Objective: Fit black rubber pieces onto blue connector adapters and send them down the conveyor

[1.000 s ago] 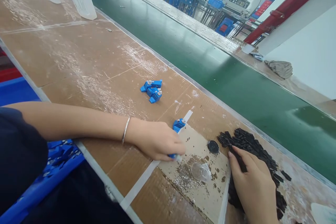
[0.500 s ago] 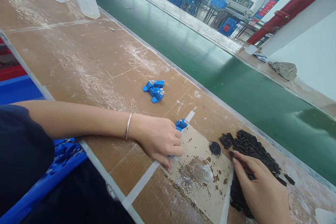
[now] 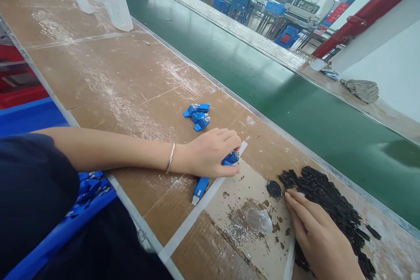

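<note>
My left hand (image 3: 213, 154) is curled round a blue plastic part (image 3: 230, 158), thumb on the near side and fingers over the far side. A second blue part with a pale end (image 3: 200, 190) lies below that wrist, beside the white tape. My right hand (image 3: 320, 232) has its fingers pressed together near a round black dish (image 3: 274, 189). The small black piece seen at its fingertips earlier is now hidden behind them. A heap of black pieces (image 3: 328, 197) lies around that hand. On the stained beige board (image 3: 226, 203) sits a clear plastic cup (image 3: 259, 220).
Several blue parts (image 3: 198, 116) lie grouped beyond my left hand. A white bottle (image 3: 113, 0) stands far left. A green conveyor belt (image 3: 223, 52) runs along the table's far side. A blue bin (image 3: 62, 232) with blue parts is below the near edge.
My left hand has left the blue part with the pale end on the table and moved up to another blue part. My right fingertips now hide the small black piece. The view has shifted slightly.
</note>
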A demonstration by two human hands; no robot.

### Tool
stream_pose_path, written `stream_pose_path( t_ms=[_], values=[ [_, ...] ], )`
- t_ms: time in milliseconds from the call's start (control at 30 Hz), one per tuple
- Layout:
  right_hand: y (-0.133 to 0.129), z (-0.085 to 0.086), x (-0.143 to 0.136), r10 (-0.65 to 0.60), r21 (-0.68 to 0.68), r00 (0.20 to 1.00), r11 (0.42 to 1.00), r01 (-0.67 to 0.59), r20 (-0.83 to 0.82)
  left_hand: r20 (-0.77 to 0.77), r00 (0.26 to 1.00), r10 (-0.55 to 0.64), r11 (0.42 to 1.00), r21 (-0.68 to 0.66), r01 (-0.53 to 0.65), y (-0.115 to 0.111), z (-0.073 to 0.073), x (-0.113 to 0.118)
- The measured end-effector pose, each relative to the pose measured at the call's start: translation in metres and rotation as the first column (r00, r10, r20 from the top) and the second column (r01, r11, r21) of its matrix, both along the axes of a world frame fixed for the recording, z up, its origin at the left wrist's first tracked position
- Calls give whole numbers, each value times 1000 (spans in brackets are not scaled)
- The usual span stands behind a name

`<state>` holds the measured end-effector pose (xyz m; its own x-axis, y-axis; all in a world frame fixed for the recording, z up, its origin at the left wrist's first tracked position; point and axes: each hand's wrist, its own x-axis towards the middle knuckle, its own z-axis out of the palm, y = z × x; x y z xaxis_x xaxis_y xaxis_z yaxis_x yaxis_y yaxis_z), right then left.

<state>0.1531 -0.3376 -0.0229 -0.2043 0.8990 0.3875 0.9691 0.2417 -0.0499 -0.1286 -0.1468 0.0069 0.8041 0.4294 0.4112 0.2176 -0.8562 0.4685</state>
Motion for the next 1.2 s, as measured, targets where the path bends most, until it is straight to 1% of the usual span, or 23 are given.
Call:
stream_pose_path(
  t_ms=[67,133,167,233,367,433,567,667,700,733,800,833,900,967,1000,1033,1067,1100,1133,1167,1200],
  values=[
    [4,3,-2,14,10,1000,1000,-14,8,-92,996,19,990,-141,-31,1,-2,3],
    [6,7,-3,7,12,1000,1000,-7,8,-144,989,21,958,-281,-61,3,-3,4],
    [7,9,-3,-5,4,1000,1000,5,3,-153,988,19,944,-324,-68,3,-2,5],
    [8,13,-2,-39,-28,999,999,38,-18,-154,988,8,938,-342,-61,5,-2,5],
    [5,19,1,-112,-139,989,985,98,-95,-156,987,-40,959,-285,-6,7,-5,7],
    [4,20,1,-146,-165,980,978,124,-132,-156,985,-74,966,-258,31,10,-10,8],
    [0,23,-6,-175,-152,969,977,149,-176,-143,985,-91,975,-216,59,13,-17,9],
    [-4,29,-17,-179,-147,952,978,146,-247,-67,994,-91,987,-137,81,13,-19,8],
    [-5,32,-22,-167,-138,945,982,133,-281,-49,991,-123,988,-97,118,13,-19,8],
    [-6,35,-27,-145,-132,939,985,109,-311,-48,982,-182,982,-54,179,14,-18,7],
    [-8,43,-36,-80,-129,939,991,38,-335,-105,941,-323,945,25,327,15,-17,6],
    [-8,46,-41,-27,-127,944,992,-16,-330,-151,915,-375,921,54,386,17,-16,5],
    [-8,52,-48,104,-143,946,978,-154,-308,-231,880,-415,891,93,444,20,-15,5],
    [-7,55,-53,217,-148,931,952,-269,-294,-253,877,-409,894,82,440,23,-15,6],
    [-6,55,-55,246,-151,924,942,-299,-294,-232,883,-408,903,39,427,24,-15,7],
    [-6,55,-57,256,-155,921,938,-310,-292,-190,896,-402,915,-35,403,23,-14,8],
    [-6,54,-58,248,-158,924,940,-302,-290,-128,915,-383,920,-138,366,22,-12,8],
    [-5,53,-58,239,-157,928,944,-291,-286,-55,937,-345,910,-266,319,21,-10,9],
    [-6,52,-58,235,-155,930,946,-286,-284,22,957,-289,869,-414,272,19,-6,9],
    [-6,51,-58,235,-155,930,946,-286,-282,94,971,-219,787,-571,233,16,-2,9],
    [-6,50,-58,237,-153,931,946,-287,-279,153,977,-146,667,-715,211,13,2,10]
  ],
)
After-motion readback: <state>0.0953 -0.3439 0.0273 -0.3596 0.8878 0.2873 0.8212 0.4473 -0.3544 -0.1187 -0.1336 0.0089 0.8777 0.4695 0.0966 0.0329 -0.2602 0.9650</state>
